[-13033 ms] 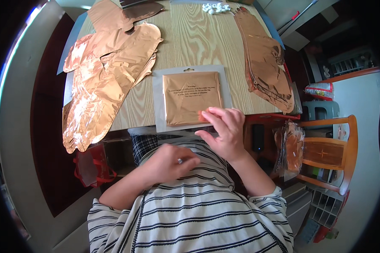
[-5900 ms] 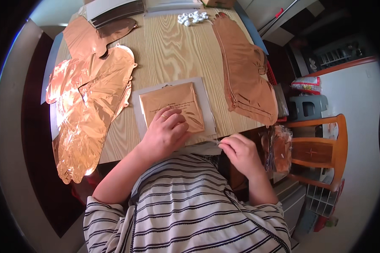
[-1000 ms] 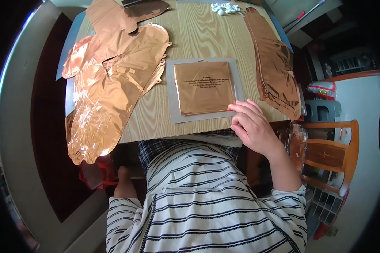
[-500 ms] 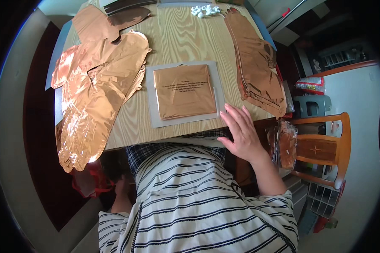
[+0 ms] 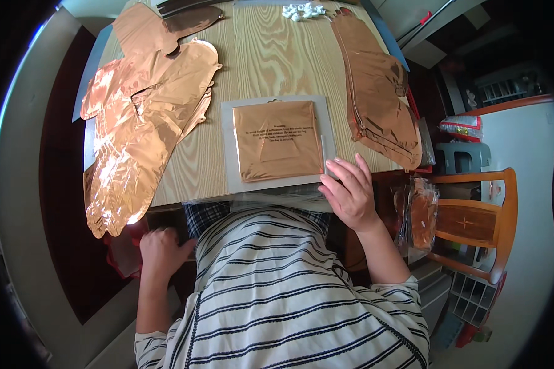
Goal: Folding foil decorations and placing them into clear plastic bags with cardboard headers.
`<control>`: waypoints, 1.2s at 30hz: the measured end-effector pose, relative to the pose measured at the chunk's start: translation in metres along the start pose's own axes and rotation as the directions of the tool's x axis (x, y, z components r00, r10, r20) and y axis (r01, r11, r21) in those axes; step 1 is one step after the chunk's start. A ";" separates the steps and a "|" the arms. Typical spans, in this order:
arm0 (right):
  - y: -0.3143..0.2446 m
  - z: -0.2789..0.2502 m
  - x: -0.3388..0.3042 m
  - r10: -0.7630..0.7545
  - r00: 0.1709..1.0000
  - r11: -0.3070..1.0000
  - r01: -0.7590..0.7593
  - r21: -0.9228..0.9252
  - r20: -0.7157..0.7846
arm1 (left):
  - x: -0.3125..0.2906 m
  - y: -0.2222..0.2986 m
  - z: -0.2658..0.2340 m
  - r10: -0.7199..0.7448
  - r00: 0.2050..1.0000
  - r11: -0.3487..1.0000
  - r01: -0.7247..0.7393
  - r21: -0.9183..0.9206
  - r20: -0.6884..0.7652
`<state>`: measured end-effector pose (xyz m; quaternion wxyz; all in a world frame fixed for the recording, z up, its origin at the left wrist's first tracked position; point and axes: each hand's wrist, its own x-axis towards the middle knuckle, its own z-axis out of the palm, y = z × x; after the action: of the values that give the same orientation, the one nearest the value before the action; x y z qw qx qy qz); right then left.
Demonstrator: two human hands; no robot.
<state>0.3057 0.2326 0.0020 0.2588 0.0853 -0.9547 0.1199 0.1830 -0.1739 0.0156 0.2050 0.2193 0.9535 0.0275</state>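
A folded copper-coloured foil balloon (image 5: pixel 278 157) lies flat with a pale grey backing card (image 5: pixel 231 150) under it, close to the near table edge. A thin white straw (image 5: pixel 324 147) lies along its right side. Near the card's lower right corner is my right hand (image 5: pixel 353 194), open, fingers slightly spread and holding nothing; I cannot tell whether its fingertips touch the card. Off the table at the lower left hovers my left hand (image 5: pixel 164 253), knuckles up, fingers loosely bent and thumb held apart, with nothing visible in it.
Large flat copper foil balloons (image 5: pixel 151 117) cover the table's left side and overhang its edge. Another foil balloon (image 5: pixel 378 92) lies on the right. Small white coils (image 5: pixel 303 11) sit at the far edge. A wooden chair (image 5: pixel 468 215) with plastic-wrapped copper foil (image 5: pixel 423 215) stands right.
My left hand has risen from low beside my body toward the near left table edge. The right hand has shifted slightly, still by the card. The view has moved a little.
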 end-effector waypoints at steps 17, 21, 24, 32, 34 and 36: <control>-0.007 -0.013 0.018 0.313 0.942 0.867 -0.335 0.368 0.121 | 0.072 0.098 -0.011 0.358 0.687 0.724 -0.632 -0.277 -0.632; -0.014 -0.006 0.032 0.463 0.865 0.814 -0.502 0.294 0.194 | 0.071 0.102 -0.013 0.293 0.725 0.772 -0.564 -0.294 -0.623; -0.015 -0.009 0.041 0.497 0.839 0.821 -0.538 0.193 0.224 | 0.070 0.097 -0.014 0.275 0.750 0.783 -0.537 -0.312 -0.601; -0.027 -0.010 0.042 0.506 0.836 0.842 -0.532 0.089 0.213 | 0.057 0.108 -0.009 0.543 0.571 0.731 -0.682 0.013 -0.616; -0.036 -0.013 0.043 0.569 0.776 0.773 -0.618 0.143 0.272 | 0.065 0.124 -0.009 0.652 0.573 0.698 -0.709 0.098 -0.497; -0.041 -0.016 0.037 0.623 0.723 0.683 -0.689 0.243 0.299 | 0.080 0.121 -0.004 0.660 0.599 0.733 -0.645 0.216 -0.452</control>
<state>0.2909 0.1939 0.0417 0.0863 -0.2094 -0.9060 0.3576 0.1650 -0.0301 0.0065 -0.0772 0.5400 0.8260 0.1420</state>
